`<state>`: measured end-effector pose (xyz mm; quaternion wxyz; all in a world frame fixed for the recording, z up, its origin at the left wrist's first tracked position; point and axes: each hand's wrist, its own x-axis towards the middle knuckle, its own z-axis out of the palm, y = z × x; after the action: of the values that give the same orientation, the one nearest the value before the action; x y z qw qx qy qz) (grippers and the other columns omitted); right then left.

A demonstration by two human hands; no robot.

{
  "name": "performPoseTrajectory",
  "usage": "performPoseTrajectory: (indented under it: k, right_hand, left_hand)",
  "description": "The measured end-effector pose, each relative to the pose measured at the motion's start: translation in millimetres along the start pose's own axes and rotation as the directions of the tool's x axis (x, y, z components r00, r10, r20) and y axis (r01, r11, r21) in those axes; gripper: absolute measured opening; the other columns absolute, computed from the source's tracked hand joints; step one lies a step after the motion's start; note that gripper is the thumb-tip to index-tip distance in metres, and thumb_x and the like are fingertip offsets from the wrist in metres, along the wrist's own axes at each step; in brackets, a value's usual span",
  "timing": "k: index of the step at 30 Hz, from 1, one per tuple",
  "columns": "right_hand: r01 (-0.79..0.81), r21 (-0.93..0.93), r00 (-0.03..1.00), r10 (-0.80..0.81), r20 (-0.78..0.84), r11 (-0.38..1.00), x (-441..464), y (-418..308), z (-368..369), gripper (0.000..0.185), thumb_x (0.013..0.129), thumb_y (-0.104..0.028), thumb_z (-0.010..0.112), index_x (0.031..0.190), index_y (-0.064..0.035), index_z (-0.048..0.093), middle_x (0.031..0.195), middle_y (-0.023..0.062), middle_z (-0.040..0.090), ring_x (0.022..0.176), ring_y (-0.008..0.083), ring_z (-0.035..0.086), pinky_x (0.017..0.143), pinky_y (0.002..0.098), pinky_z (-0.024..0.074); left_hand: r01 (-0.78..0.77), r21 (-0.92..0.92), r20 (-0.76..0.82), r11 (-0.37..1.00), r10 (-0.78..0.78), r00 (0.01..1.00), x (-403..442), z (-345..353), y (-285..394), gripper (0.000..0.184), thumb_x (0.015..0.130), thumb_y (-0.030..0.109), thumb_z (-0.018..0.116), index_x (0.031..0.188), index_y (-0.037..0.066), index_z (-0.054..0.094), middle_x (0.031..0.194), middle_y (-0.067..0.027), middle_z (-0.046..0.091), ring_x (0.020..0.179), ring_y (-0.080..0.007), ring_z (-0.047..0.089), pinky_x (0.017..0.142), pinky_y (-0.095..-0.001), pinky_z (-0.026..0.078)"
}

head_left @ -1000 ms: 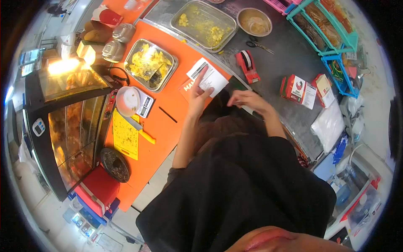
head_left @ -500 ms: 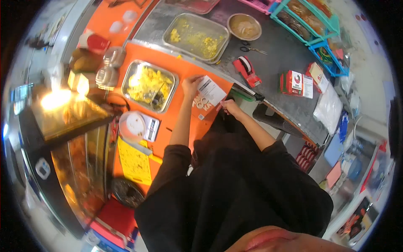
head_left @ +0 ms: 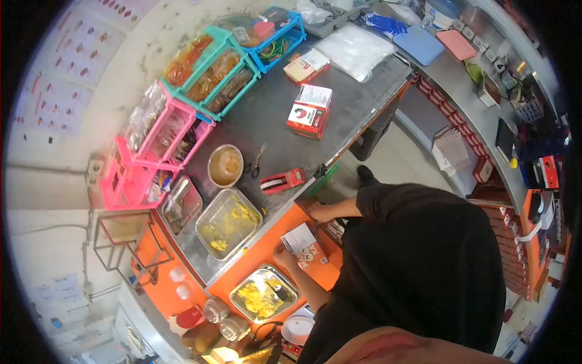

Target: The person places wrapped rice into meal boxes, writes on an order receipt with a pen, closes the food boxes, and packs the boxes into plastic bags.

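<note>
Near printed packet [head_left: 305, 244]: left hand [head_left: 283, 257], right hand [head_left: 319, 212] | fingers: cannot tell | around: food tray [head_left: 291, 296], tape dispenser [head_left: 284, 181]

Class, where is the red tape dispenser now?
In the head view, the red tape dispenser lies near picture centre on the grey counter, below and right of the scissors.

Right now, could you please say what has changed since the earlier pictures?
The view turned right. The right hand moved from the printed paper's corner toward the grey counter. The left hand stays beside the paper; scissors and tape dispenser stayed put.
</note>
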<state>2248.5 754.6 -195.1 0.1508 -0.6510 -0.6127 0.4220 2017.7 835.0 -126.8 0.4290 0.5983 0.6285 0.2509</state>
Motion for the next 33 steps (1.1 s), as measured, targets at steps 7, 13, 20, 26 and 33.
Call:
performPoseTrajectory:
  k: [7,13,20,26,33]
  right_hand:
    - [-0.320,0.292,0.911,0.208,0.355,0.901,-75.7,20.5,-115.8,0.035,0.085,-0.038,0.064,0.085,-0.0038,0.068,0.065,0.0069,0.062,0.055,0.0148,0.060,0.047,0.0314,0.0496]
    - [-0.480,0.347,0.857,0.515,-0.009,0.805,-164.9,189.7,-321.0,0.031,0.087,-0.036,0.060,0.101,-0.0093,0.066,0.076,0.0048,0.067,0.065,0.0145,0.063,0.053,0.0329,0.0505]
    - [-0.462,-0.333,0.406,-0.137,-0.903,0.822,-178.2,375.6,-505.7,0.020,0.086,-0.011,0.047,0.093,-0.0069,0.066,0.095,0.0163,0.064,0.094,0.0333,0.062,0.075,0.0430,0.0507]
    - [-0.506,-0.523,0.827,0.214,-0.519,0.686,-142.7,426.6,-532.7,0.013,0.079,-0.012,0.054,0.083,-0.0099,0.066,0.088,0.0099,0.066,0.081,0.0295,0.066,0.067,0.0428,0.0533]
    - [-0.191,-0.428,0.876,-0.044,-0.481,0.883,-147.2,453.7,-552.2,0.011,0.075,-0.010,0.058,0.083,-0.0094,0.065,0.081,0.0079,0.062,0.085,0.0318,0.063,0.069,0.0403,0.0520]
  left_hand:
    - [-0.293,0.658,0.151,0.694,0.259,0.954,-89.1,14.9,68.6,0.098,0.069,0.039,0.075,0.147,0.012,0.023,0.127,-0.0196,0.044,0.112,-0.0379,0.047,0.088,-0.0515,0.042]
    - [-0.039,0.721,0.066,0.691,-0.012,0.998,-101.2,42.9,130.3,0.119,0.055,0.038,0.077,0.151,0.018,0.009,0.115,-0.0245,0.042,0.105,-0.0441,0.046,0.088,-0.0530,0.039]
    - [-0.576,0.663,0.499,0.478,0.292,0.816,-139.8,166.4,278.0,0.117,0.053,0.033,0.083,0.150,0.025,0.019,0.129,-0.0260,0.036,0.118,-0.0443,0.037,0.097,-0.0534,0.032]
    - [-0.824,0.480,0.743,0.301,0.361,0.564,-113.4,369.2,373.0,0.122,0.047,0.034,0.086,0.149,0.034,0.019,0.132,-0.0258,0.037,0.121,-0.0407,0.039,0.095,-0.0524,0.033]
    - [-0.909,0.372,0.836,0.189,0.358,0.417,-59.1,487.1,413.7,0.123,0.044,0.035,0.084,0.149,0.036,0.021,0.132,-0.0253,0.037,0.120,-0.0419,0.039,0.098,-0.0562,0.032]
